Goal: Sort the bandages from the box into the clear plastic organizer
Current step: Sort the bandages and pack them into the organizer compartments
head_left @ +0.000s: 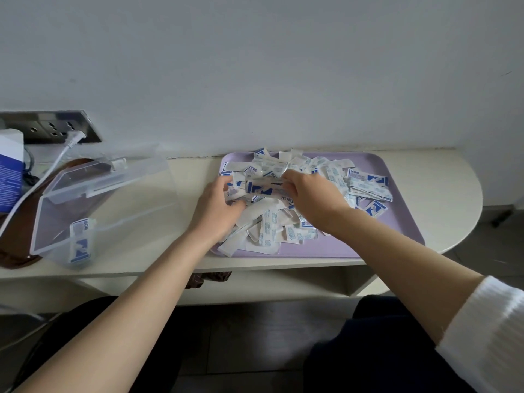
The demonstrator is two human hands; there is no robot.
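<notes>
Loose bandages (272, 225): heaped on a lilac tray (397, 222) on a cream table (448, 180).

Left hand (218, 205) and right hand (312, 197): both were over the middle of the heap. Each had its fingers curled round one end of a small bundle of bandages (263, 187) held between them.

Clear organizer (93, 199): lid open, it stood well left of the hands, with a few upright bandages (80, 242) in its near corner.

Blue-and-white box (10, 171): at the far left edge, beyond the organizer.
</notes>
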